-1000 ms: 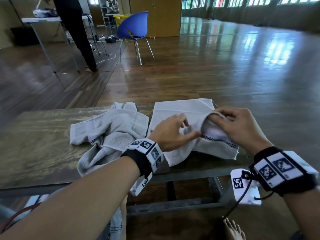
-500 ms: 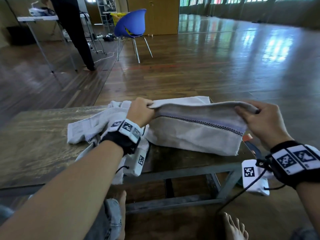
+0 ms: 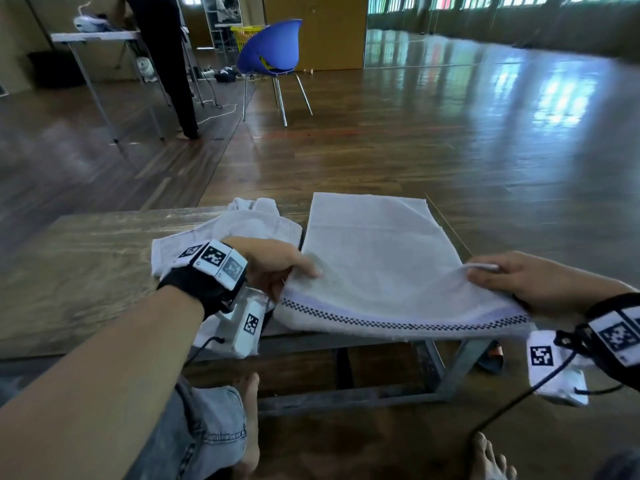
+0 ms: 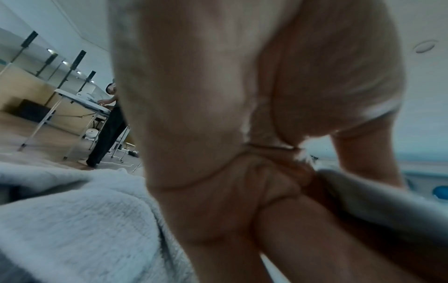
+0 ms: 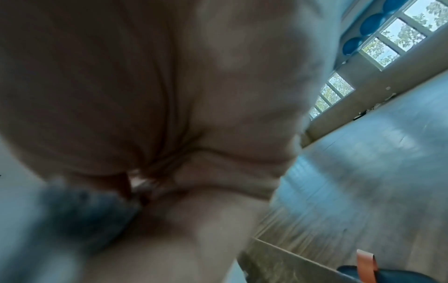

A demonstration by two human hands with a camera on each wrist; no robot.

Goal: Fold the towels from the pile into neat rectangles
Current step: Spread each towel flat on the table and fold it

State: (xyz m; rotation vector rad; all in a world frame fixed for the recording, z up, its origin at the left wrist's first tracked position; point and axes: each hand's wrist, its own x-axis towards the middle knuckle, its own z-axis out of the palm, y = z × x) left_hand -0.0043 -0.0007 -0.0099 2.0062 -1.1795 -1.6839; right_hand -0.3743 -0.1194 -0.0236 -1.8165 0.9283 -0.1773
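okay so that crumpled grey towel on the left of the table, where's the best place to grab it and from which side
Probably by a corner. The crumpled grey towel lies bunched beside the flat striped towel, which both the left hand and right hand are pinching. One hemmed corner of the grey towel sticks out flat at its left. Come from the left and take a pinch grip there, then find the next corner.

We see the flat white checker-trimmed towel (image 3: 374, 258) on the right part of the low wooden surface (image 3: 79, 265). The crumpled white towel pile (image 3: 256, 223) lies just left of it. The blue plastic chair (image 3: 273, 50) stands far behind, on the floor.
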